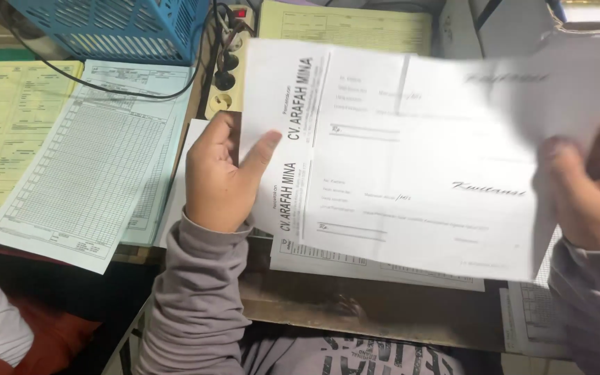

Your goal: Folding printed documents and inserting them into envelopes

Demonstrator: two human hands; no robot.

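Obs., head view. Both my hands hold one white printed sheet (411,160) up over the surface (383,312), tilted toward me, so it's in the air and not lying flat. Sheet is a form w/ two like blocks, one above the other, each w/ a vertical line of bold print near the left edge and faint lines to the right.

L hand (220,173): pinching the sheet's left edge, thumb on the front face, fingers curled behind. Grey sleeve (196,292) runs down to frame bottom.

R hand (592,187): at the sheet's right edge, fingers curled on the paper; that corner bends forward over the hand and is blurred, so exact grip can't be told. It's closed on the paper, not spread.

Under the held sheet: more white printed papers (376,267) flat on the surface, lower edges showing just below it.

Left of my L hand: pale blue ruled table form (85,167) lying over yellow forms (8,132). Another yellow form (345,28) at top, behind the held sheet.

Containers: blue plastic basket (123,28) at top left, slatted wall; contents not visible from here. Just right of it, power strip (223,76) w/ black plugs in, black cable (105,87) trailing across the forms.
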